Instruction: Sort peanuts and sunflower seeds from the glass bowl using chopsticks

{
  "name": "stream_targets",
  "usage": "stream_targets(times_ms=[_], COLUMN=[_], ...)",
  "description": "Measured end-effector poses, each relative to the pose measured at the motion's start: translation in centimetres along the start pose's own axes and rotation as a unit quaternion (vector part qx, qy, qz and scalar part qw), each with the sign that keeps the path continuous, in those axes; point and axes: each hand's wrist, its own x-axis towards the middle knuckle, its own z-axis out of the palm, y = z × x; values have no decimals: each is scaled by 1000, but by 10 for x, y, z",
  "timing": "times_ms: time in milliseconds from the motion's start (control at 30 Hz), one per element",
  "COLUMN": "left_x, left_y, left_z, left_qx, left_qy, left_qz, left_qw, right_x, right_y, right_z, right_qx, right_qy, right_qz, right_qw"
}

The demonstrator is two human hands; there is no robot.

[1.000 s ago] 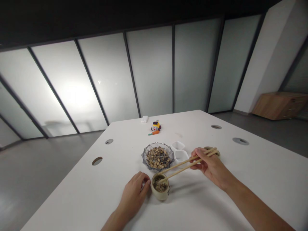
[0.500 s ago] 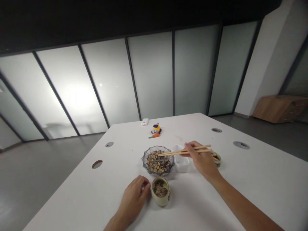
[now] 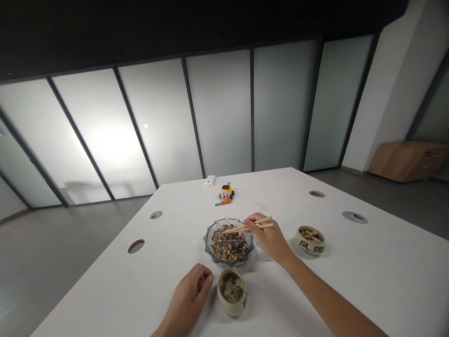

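Note:
My right hand (image 3: 267, 236) grips a pair of wooden chopsticks (image 3: 242, 228), their tips over the left part of a clear glass bowl (image 3: 206, 241). Sunflower seeds and larger pale-shelled nuts (image 3: 229, 250) are mixed in that bowl. Just in front of it stands a small cream ceramic cup (image 3: 231, 309) holding striped sunflower seeds (image 3: 232, 290). Beside this cup, on its left, my left hand (image 3: 192, 290) rests on the table with its fingers curled in and nothing visible in them. My right hand partly hides a white plastic container (image 3: 263, 255).
A second ceramic cup (image 3: 310, 247) with peanut-like nuts stands right of my right hand. Farther back are an orange toy carrot (image 3: 226, 201), a yellow toy vehicle (image 3: 227, 191) and a white device (image 3: 209, 180). The white table (image 3: 168, 234) has several round cable holes.
My right hand has moved left with the chopsticks, and their tips have shifted left over the bowl. The right-hand cup now shows fully. My left hand stays beside the seed cup.

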Motion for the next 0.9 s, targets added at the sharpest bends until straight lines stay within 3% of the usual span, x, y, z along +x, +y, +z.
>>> stream_targets(times_ms=[333, 567, 733, 833, 900], left_x=[3, 2, 1, 2, 3], left_y=[-5, -4, -3, -5, -8], left_z=[-4, -5, -6, -8, -11], left_qx=[-32, -32, -25, -18, -11], left_qy=[32, 36, 45, 56, 64], left_qz=[2, 0, -2, 3, 6], left_qw=[999, 999, 999, 998, 998], right_x=[2, 14, 8, 2, 1], right_y=[-9, -26, -55, -69, -74], right_z=[-4, -41, -65, -63, -58], right_qx=[43, 152, 227, 208, 205], right_qy=[-40, -56, -176, -258, -276], right_qz=[-6, 70, 145, 163, 166], right_qw=[998, 984, 947, 929, 924])
